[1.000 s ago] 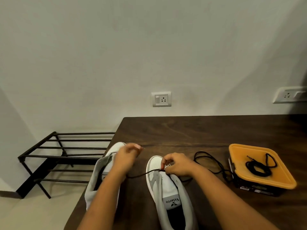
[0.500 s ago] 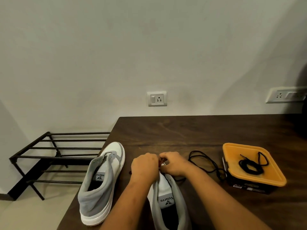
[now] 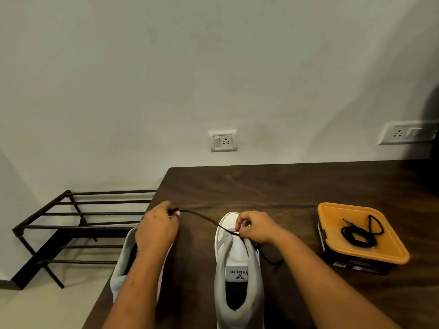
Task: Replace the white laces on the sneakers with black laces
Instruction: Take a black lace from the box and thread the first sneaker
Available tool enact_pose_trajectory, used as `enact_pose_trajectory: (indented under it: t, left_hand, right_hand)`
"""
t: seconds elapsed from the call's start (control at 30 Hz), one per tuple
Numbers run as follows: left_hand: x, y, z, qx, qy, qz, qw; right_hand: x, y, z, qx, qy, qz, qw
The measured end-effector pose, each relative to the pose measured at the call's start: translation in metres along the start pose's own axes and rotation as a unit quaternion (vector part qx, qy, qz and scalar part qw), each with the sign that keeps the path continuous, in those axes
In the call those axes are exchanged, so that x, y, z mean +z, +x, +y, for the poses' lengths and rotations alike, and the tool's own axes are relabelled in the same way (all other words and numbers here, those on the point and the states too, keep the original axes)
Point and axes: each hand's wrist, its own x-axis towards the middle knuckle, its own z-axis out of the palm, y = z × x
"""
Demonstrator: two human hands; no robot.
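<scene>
Two white-and-grey sneakers stand on the dark wooden table (image 3: 273, 186). The right sneaker (image 3: 237, 262) sits in the middle, toe away from me, tongue showing a label. The left sneaker (image 3: 122, 262) is mostly hidden under my left forearm. A black lace (image 3: 202, 217) runs taut from the right sneaker's front eyelets up and left. My left hand (image 3: 158, 230) pinches the lace's end. My right hand (image 3: 255, 227) pinches the lace at the shoe's front. The lace's other part (image 3: 267, 256) trails on the table right of the shoe.
An orange-lidded dark box (image 3: 361, 238) stands at the right, with a coiled second black lace (image 3: 358, 236) on its lid. A black metal rack (image 3: 78, 224) sits on the floor past the table's left edge. Wall sockets (image 3: 222, 140) are on the wall behind.
My left hand has moved away from the right sneaker, up and to the left, drawing the black lace out taut. My right hand stays at the shoe's front.
</scene>
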Motion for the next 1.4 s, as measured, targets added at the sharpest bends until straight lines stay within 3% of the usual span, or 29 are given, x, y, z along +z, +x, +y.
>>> enact_pose_trajectory:
  t: [0.07,0.13,0.23,0.3,0.37,0.47,0.57,0.63,0.67,0.73,0.8,0.83,0.9,0.97,1.03,1.17,1.27,1.4]
  left_hand:
    - [0.003,-0.002,0.005,0.049,-0.106,-0.062,0.991]
    - [0.004,-0.009,0.025,0.091,-0.237,-0.117,0.960]
    - [0.008,-0.017,0.056,0.126,-0.397,-0.166,0.894]
    - [0.008,-0.020,0.070,0.134,-0.446,-0.172,0.868]
    - [0.007,-0.022,0.076,0.120,-0.489,-0.175,0.846]
    - [0.005,-0.022,0.071,0.066,-0.509,-0.147,0.845]
    - [0.008,-0.019,0.059,-0.025,-0.494,-0.120,0.861]
    - [0.013,-0.016,0.053,-0.081,-0.484,-0.118,0.863]
    - [0.015,-0.014,0.051,-0.086,-0.471,-0.111,0.871]
    - [0.021,-0.011,0.044,0.002,-0.358,-0.085,0.930]
    - [0.023,-0.012,0.045,0.133,-0.195,-0.080,0.968]
    - [0.023,-0.015,0.049,0.176,-0.147,-0.095,0.969]
    - [0.023,-0.022,0.065,0.243,-0.066,-0.126,0.960]
    - [0.027,-0.029,0.076,0.306,0.010,-0.117,0.945]
    - [0.030,-0.035,0.081,0.346,0.009,-0.107,0.932]
    - [0.030,-0.045,0.081,0.363,0.088,-0.135,0.918]
    - [0.031,-0.047,0.079,0.365,0.125,-0.148,0.911]
    - [0.030,-0.048,0.084,0.383,0.116,-0.150,0.904]
  right_hand:
    - [-0.001,0.001,-0.002,-0.003,-0.024,-0.005,1.000]
    - [-0.005,0.001,-0.009,-0.053,0.007,0.003,0.999]
    - [-0.010,-0.008,-0.031,-0.154,0.259,-0.054,0.952]
    - [-0.012,-0.012,-0.042,-0.160,0.349,-0.074,0.920]
    - [-0.015,-0.015,-0.045,-0.139,0.363,-0.043,0.920]
    - [-0.025,-0.007,-0.022,-0.079,0.371,0.084,0.922]
    - [-0.043,-0.003,0.008,0.018,0.413,0.212,0.886]
    - [-0.051,-0.004,0.030,0.099,0.368,0.240,0.893]
    - [-0.053,-0.006,0.040,0.140,0.310,0.229,0.912]
    - [-0.056,-0.013,0.052,0.221,0.109,0.120,0.962]
    - [-0.059,-0.019,0.044,0.180,-0.032,0.006,0.983]
    - [-0.059,-0.021,0.032,0.109,-0.024,-0.018,0.994]
    - [-0.056,-0.026,0.002,-0.037,0.101,-0.032,0.994]
    - [-0.047,-0.027,-0.025,-0.111,0.284,-0.033,0.952]
    - [-0.038,-0.027,-0.040,-0.093,0.422,-0.042,0.901]
    - [-0.028,-0.024,-0.030,0.006,0.394,-0.095,0.914]
    - [-0.028,-0.021,-0.015,0.068,0.436,-0.150,0.885]
    - [-0.032,-0.019,-0.008,0.045,0.476,-0.128,0.869]
